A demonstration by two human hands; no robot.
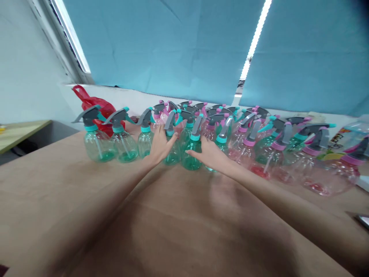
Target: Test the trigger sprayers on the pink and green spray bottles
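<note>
Several small spray bottles stand in rows across the far part of a brown table (178,231). The ones on the left are green with teal collars, the ones on the right pink. My left hand (160,146) lies against a green spray bottle (172,148), fingers stretched along its side. My right hand (210,153) reaches in from the right, fingers extended and touching another green spray bottle (192,152). Both bottles stand upright between my hands. Neither hand wraps round a bottle.
A red plastic bag (96,105) sits behind the leftmost bottles. Pink bottles (259,154) fill the right side, with a clear printed package (346,140) beyond them. Blue blinds hang behind the table. A wooden desk (17,132) stands at the far left.
</note>
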